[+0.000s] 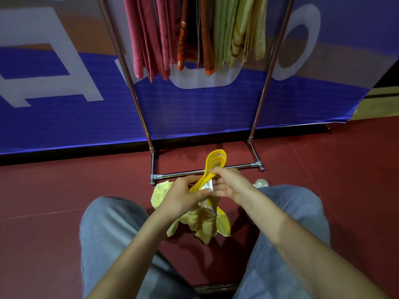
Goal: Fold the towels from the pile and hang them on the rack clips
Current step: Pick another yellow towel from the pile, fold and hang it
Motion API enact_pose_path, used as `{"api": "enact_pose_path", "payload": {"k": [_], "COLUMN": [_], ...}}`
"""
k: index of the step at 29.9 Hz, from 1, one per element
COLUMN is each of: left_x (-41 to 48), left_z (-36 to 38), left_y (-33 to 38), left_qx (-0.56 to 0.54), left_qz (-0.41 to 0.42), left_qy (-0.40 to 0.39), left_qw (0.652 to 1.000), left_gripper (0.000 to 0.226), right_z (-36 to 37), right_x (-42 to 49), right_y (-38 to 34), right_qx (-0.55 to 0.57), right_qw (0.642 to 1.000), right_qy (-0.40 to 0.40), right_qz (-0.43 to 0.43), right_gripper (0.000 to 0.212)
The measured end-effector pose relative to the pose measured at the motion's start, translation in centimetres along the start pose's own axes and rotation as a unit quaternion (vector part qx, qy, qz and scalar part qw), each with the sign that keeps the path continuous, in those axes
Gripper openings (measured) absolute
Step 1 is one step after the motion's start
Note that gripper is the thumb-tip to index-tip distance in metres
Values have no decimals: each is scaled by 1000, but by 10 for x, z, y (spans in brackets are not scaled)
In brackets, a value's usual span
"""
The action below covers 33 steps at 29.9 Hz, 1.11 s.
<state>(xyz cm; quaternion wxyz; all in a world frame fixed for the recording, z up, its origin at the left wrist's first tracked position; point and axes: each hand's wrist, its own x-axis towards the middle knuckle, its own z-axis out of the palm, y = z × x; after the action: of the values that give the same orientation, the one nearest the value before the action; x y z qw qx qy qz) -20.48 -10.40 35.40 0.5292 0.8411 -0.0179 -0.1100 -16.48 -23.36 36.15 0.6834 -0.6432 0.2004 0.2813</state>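
Sitting before the rack (207, 172), both hands pinch things: left hand (183, 196) the yellow towel (203, 223), right hand (228, 183) a yellow clip (216, 161).

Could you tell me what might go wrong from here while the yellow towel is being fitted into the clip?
1. The pale yellow towel hangs bunched, not neatly folded, so it may get clipped crooked.
2. The left hand and right hand meet at the white label beside the yellow plastic clip; it might pinch only the label, and the towel could slip free.
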Motion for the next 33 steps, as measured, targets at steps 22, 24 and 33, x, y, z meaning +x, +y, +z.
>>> {"api": "enact_pose_path", "payload": {"k": [22, 24, 33], "left_x": [-2, -2, -5], "left_z": [-35, -35, -51], "left_y": [-3, -1, -13], "left_qx": [-56, -63, -11], "left_qz": [16, 11, -28], "left_qy": [-194, -218, -206], "left_qw": [979, 974, 978], "left_gripper": [38, 34, 23], "right_z": [-51, -55, -79], "right_x": [0, 3, 3], "right_y": [-15, -19, -19], "right_qx": [-510, -568, -486], "right_qw": [771, 737, 813], "right_qy": [-121, -124, -199], "right_qz": [-362, -343, -251], "right_gripper": [34, 28, 15]}}
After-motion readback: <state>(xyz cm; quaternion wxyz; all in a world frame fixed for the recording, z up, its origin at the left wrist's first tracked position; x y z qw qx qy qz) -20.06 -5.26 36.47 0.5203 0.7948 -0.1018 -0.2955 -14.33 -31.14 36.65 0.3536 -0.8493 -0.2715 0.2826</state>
